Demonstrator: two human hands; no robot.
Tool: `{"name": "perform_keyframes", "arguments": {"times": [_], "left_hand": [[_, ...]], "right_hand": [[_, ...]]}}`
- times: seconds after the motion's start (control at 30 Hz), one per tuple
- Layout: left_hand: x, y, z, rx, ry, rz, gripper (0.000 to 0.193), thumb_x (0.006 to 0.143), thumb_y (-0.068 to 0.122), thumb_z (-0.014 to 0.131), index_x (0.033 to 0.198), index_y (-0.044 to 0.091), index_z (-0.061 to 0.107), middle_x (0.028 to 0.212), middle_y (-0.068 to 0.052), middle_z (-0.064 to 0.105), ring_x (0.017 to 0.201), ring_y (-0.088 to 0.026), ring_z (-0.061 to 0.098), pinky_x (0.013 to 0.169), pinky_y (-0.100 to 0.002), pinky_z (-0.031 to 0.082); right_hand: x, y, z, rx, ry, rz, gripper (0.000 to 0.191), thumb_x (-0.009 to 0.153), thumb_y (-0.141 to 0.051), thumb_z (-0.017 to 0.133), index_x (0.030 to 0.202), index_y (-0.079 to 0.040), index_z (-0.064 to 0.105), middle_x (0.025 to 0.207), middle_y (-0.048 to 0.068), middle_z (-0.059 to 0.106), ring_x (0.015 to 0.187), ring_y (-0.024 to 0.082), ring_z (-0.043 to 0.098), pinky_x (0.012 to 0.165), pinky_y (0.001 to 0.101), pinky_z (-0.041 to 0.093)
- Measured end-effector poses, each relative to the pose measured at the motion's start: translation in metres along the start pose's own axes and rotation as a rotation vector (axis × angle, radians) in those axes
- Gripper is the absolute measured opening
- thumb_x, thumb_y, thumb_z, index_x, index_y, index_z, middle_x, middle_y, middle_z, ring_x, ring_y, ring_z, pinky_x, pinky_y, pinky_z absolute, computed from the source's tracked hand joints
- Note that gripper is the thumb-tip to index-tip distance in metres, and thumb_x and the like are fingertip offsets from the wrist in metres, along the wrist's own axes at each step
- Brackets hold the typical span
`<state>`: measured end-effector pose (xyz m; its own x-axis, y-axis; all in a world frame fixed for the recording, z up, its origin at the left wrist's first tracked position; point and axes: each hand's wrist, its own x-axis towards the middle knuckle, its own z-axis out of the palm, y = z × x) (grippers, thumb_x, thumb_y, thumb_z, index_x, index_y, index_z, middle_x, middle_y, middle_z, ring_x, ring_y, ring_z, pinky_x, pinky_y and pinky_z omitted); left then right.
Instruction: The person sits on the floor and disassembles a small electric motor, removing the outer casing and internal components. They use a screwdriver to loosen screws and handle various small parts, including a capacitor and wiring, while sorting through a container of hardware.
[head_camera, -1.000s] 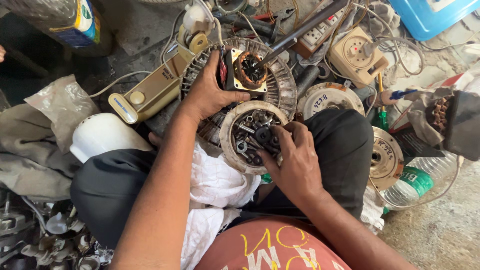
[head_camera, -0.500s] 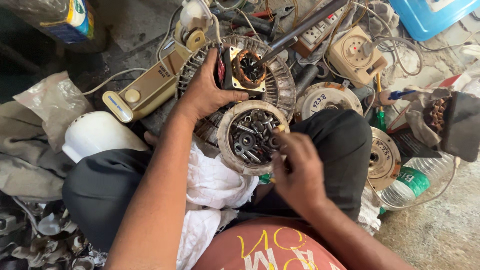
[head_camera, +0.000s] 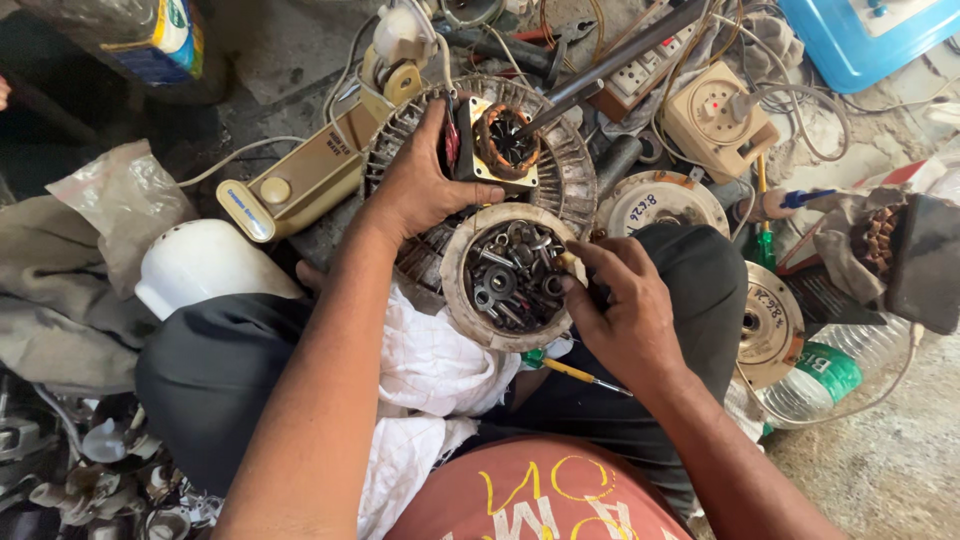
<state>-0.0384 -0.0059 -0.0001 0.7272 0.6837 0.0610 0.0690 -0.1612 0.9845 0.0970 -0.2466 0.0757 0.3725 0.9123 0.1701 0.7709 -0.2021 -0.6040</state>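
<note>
seen from the head camera, the left hand (head_camera: 425, 185) reaches forward with the forearm running up the middle of the frame, wrist a bit bent, fingers wrapped around the edge of a square motor stator (head_camera: 500, 145) with copper windings. thumb sits along its lower edge, so it's clamped on the stator, not spread. the stator rests on top of a round ribbed fan housing (head_camera: 570, 170) on the floor.

the right hand (head_camera: 620, 300) comes in from the lower right, knuckles up, fingers curled and pinched together at the right rim of a round motor cover (head_camera: 470, 310) used like a dish. looks like the fingertips are nipping something small there, but can't tell what exactly. the dish sits just below the stator, between the person's knees, and it's full of screws and washers (head_camera: 510, 275).

a white cloth (head_camera: 430, 370) lies over the lap, a yellow-handled screwdriver (head_camera: 580, 375) pokes out under the right hand, and a beige timer box (head_camera: 300, 185) sits left of the housing.
</note>
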Motion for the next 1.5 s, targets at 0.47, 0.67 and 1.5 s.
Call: {"name": "perform_keyframes", "arguments": {"times": [0.47,0.67,1.5], "left_hand": [[0.0,-0.004,0.0,-0.01,0.006,0.01,0.1,0.064,0.021,0.099,0.146,0.011,0.042,0.134,-0.009,0.068,0.124,-0.022,0.066,0.111,-0.035,0.051],[0.0,-0.002,0.0,0.007,0.007,0.005,0.097,0.065,0.02,0.099,0.144,0.011,0.044,0.131,-0.008,0.069,0.122,-0.022,0.067,0.109,-0.035,0.052],[-0.003,0.001,-0.002,-0.08,-0.017,0.095,0.091,0.068,0.017,0.099,0.142,0.008,0.047,0.131,-0.007,0.068,0.122,-0.018,0.064,0.109,-0.032,0.05]], "right_hand": [[-0.011,0.002,0.004,0.327,0.124,0.146,0.011,0.094,-0.007,0.079,0.103,-0.005,0.072,0.079,0.003,0.066,0.067,0.008,0.053,0.06,0.0229,0.042],[-0.021,-0.013,0.019,0.189,0.052,-0.152,0.02,0.09,-0.011,0.079,0.107,-0.005,0.071,0.095,0.001,0.068,0.078,0.004,0.061,0.066,0.0198,0.049],[-0.013,-0.033,0.041,-0.071,-0.009,-0.247,0.036,0.087,-0.013,0.078,0.121,-0.003,0.067,0.107,0.016,0.065,0.098,0.035,0.065,0.086,0.0433,0.054]]}}
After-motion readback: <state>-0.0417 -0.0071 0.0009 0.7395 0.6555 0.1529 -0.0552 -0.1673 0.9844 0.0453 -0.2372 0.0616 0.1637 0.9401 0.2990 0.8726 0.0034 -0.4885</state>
